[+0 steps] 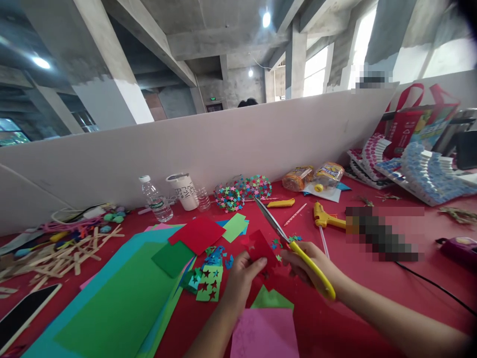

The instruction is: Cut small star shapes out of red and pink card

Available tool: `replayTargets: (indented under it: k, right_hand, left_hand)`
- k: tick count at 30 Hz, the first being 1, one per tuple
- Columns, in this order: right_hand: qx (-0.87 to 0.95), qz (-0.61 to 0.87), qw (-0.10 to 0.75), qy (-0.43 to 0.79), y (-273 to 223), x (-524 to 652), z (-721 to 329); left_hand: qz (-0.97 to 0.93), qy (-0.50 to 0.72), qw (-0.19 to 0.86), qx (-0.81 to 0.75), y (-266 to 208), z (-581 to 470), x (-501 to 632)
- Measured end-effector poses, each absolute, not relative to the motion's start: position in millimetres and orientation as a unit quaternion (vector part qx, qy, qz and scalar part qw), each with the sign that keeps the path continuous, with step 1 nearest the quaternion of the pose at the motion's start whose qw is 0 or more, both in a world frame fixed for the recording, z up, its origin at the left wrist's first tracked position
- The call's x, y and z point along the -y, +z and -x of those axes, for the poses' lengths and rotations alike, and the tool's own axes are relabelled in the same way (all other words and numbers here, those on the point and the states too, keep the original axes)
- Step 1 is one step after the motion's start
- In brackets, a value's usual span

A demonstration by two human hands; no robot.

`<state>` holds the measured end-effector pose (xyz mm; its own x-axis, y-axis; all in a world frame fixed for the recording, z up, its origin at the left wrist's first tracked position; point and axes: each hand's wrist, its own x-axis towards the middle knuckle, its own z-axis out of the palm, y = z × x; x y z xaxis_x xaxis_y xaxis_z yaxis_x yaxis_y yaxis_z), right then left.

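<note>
Pinched between thumb and fingers, a small piece of red paper (262, 247) is in my left hand (242, 276). My right hand (311, 261) grips yellow-handled scissors (313, 271), their blades pointing up and left, just beyond the paper's right side. Whether the blades touch the paper I cannot tell. Small green and blue paper stars (278, 243) lie near my right hand. Left of my left hand is a light green paper with star-shaped holes (209, 283), beside blue scraps (215, 256). A pink paper (265, 333) and a green piece (272, 299) lie below my hands.
Large green sheets (115, 298) cover the left side, near wooden sticks (78, 258) and a phone (28, 313). A water bottle (158, 201), a cup (183, 193) and star-covered balls (229, 198) stand by the partition. A yellow cutter (281, 203) and glue gun (328, 217) lie rightward.
</note>
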<state>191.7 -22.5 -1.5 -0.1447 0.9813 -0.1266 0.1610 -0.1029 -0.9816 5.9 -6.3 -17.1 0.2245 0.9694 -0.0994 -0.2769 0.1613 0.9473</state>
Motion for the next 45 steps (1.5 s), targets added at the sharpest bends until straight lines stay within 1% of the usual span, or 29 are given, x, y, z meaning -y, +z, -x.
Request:
replayTargets:
  k: [3, 6, 10, 14, 18, 23, 29, 35, 40, 45]
  right_hand:
    - [0.585, 0.529, 0.352, 0.504, 10, 20, -191]
    - [0.641, 0.533, 0.309, 0.457, 17, 15, -196]
    - [0.697, 0.545, 0.253, 0.391, 14, 13, -209]
    - [0.731, 0.537, 0.201, 0.371, 10, 24, -224]
    - [0.748, 0.489, 0.21, 0.396, 12, 39, -229]
    - [0.73, 0.478, 0.214, 0.439, 16, 50, -221]
    - [0.715, 0.478, 0.218, 0.461, 12, 54, -217]
    - [0.729, 0.458, 0.222, 0.457, -4, 56, -232]
    - [0.738, 0.445, 0.222, 0.456, -13, 54, -240]
    - [0.751, 0.427, 0.213, 0.457, -14, 54, -241]
  left_hand:
    - [-0.389, 0.52, 0.658, -0.382, -18, -3, 3]
    - [-0.356, 0.547, 0.666, -0.36, -17, -1, -2]
    - [-0.313, 0.587, 0.651, -0.365, -14, 2, -6]
    - [-0.306, 0.608, 0.615, -0.398, -12, 4, -5]
    - [-0.351, 0.63, 0.547, -0.426, -12, 4, 3]
    - [-0.396, 0.632, 0.504, -0.436, -3, -3, 14]
    - [-0.387, 0.612, 0.545, -0.422, -4, -4, 16]
    - [-0.395, 0.606, 0.548, -0.42, -3, -2, 15]
    - [-0.4, 0.622, 0.527, -0.418, -3, -2, 14]
    - [-0.4, 0.609, 0.562, -0.39, 1, -5, 15]
